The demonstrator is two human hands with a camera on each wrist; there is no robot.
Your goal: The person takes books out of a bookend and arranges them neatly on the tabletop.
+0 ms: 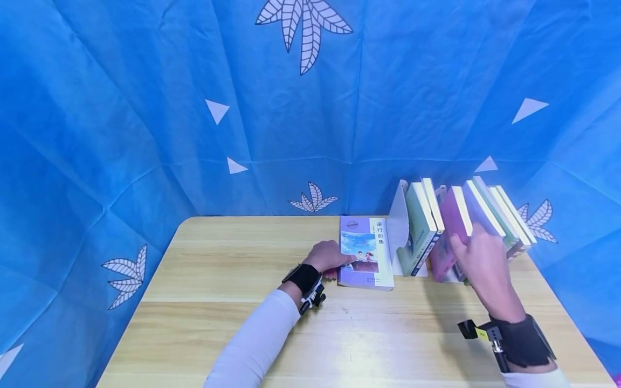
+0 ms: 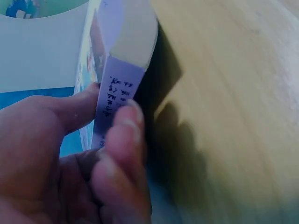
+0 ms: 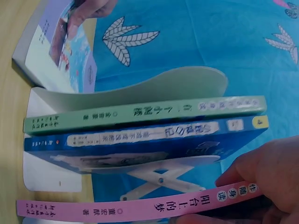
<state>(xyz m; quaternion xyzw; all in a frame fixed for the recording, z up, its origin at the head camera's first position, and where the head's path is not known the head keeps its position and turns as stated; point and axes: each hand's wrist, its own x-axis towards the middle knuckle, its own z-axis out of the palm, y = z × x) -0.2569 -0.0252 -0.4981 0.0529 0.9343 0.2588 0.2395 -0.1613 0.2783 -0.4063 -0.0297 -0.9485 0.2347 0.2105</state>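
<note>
A purple-and-white paperback book (image 1: 361, 245) with a picture of two children lies on the table. My left hand (image 1: 325, 256) grips its left edge, thumb on the cover and fingers by the spine, as the left wrist view shows. Over the row of books at right, my right hand (image 1: 485, 264) pinches the upper end of a pink book (image 3: 117, 212), which stands upright and leans slightly. Left of it, a green book (image 3: 145, 114) and a blue book (image 3: 140, 144) stand together against a white bookend (image 3: 135, 88).
Right of the pink book stand several more books (image 1: 485, 202), partly behind my right hand. A white crisscross lattice (image 3: 161, 179) links the bookend's parts behind the gap. The wooden table (image 1: 233, 264) meets a blue patterned cloth (image 1: 291, 124) at the back.
</note>
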